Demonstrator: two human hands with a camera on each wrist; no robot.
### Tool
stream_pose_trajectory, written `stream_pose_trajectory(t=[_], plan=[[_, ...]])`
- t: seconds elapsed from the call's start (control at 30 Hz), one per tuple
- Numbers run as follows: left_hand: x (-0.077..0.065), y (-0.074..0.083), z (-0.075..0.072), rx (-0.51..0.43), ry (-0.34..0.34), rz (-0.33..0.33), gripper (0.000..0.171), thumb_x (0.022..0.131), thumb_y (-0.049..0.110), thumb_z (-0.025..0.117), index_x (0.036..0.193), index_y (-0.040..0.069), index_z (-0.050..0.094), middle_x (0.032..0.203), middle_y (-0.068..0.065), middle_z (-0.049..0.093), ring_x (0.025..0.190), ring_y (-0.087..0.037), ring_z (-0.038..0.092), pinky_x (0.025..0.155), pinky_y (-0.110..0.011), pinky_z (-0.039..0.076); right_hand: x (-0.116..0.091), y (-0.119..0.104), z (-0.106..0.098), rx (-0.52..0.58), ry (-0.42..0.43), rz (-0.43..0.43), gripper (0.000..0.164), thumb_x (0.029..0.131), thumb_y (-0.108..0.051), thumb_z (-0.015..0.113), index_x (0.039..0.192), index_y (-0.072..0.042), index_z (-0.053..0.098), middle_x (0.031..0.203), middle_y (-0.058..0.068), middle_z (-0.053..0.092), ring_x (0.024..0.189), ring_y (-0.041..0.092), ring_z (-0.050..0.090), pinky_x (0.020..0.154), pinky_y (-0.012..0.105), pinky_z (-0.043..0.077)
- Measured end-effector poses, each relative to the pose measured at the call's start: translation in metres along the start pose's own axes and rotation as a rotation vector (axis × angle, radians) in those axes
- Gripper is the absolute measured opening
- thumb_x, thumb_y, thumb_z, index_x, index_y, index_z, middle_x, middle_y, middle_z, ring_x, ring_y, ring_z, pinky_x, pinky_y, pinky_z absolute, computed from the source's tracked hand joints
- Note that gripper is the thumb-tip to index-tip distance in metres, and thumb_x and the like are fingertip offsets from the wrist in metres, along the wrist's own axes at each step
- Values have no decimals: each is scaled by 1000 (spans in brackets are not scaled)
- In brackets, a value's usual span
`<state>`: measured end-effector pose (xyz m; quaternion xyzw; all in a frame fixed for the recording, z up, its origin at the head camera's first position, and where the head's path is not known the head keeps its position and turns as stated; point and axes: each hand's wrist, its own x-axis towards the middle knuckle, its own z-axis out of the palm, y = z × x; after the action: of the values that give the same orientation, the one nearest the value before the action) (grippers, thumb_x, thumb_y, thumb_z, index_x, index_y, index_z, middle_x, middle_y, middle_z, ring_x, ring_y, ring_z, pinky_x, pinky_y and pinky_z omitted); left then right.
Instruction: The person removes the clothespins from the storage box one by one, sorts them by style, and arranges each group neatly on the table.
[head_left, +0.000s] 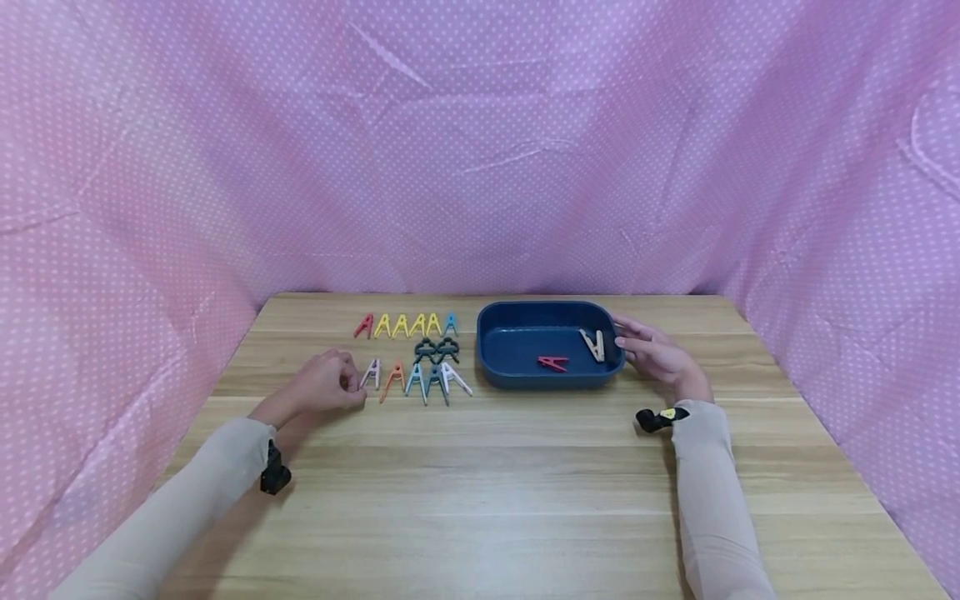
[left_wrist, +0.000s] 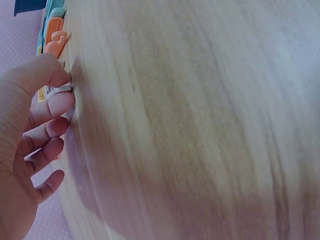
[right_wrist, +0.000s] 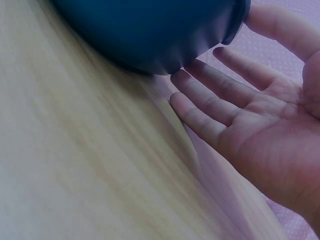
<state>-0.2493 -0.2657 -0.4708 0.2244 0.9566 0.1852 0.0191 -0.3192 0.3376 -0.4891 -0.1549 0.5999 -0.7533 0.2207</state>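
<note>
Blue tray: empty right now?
No, the blue tray holds two clips, a red clip and a beige clip.

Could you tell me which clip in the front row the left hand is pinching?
The white clip at the row's left end. The left hand pinches it; the orange clip beside it lies untouched.

Backdrop: a pink cloth with small white dots [head_left: 480, 142] hangs behind the work area and closes in on both sides, beyond the left hand and beyond the right hand. The cloth shows creases and folds, most marked in the upper middle and at the far right. Furniture: one wooden table [head_left: 480, 500] with a light, streaked grain running across; its far edge meets the cloth. Lighting is even and soft, with faint shadows on the table surface. No window or floor visible.
</note>
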Motion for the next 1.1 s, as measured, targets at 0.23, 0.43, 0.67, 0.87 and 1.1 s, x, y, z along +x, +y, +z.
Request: stream_pose_trajectory(t=[0.23, 0.43, 0.67, 0.87, 1.1], plan=[[-1, -2, -1, 16, -19, 10, 30, 80, 19, 77, 57, 22, 58, 77, 6, 57, 83, -16, 50, 79, -37, 40, 1, -1, -1, -28, 7, 10, 58, 105, 5, 40, 159, 1, 21, 139, -5, 57, 123, 4, 59, 101, 19, 48], [-5, 1, -3, -3, -47, 2, 29, 80, 18, 77, 58, 21, 59, 77, 6, 56, 81, -15, 49, 77, -35, 39, -1, -2, 0, -47, -5, 3, 59, 105, 4, 42, 159, 1, 20, 138, -4, 58, 122, 5, 59, 100, 19, 48], [-5, 2, -7, -21, -71, -3, 26, 80, 20, 78, 61, 21, 61, 79, 5, 58, 84, -17, 50, 79, -36, 40, -1, -1, 0, -13, 3, -2, 56, 104, 6, 42, 158, -2, 27, 138, -4, 59, 122, 6, 59, 101, 20, 48], [-4, 1, -10, -18, -102, -31, 21, 77, 26, 81, 68, 22, 63, 81, 5, 60, 89, -19, 51, 80, -36, 40, -1, 1, -1, -34, 3, 2, 55, 105, 7, 39, 158, -2, 27, 137, -5, 59, 121, 5, 60, 100, 20, 49], [1, 2, -16, -30, -113, -70, 24, 73, 31, 84, 80, 18, 65, 86, 2, 62, 84, -17, 53, 73, -32, 43, 0, 0, -1, -21, 3, 4, 55, 105, 6, 41, 158, -1, 26, 139, -4, 58, 122, 5, 59, 101, 20, 48]])
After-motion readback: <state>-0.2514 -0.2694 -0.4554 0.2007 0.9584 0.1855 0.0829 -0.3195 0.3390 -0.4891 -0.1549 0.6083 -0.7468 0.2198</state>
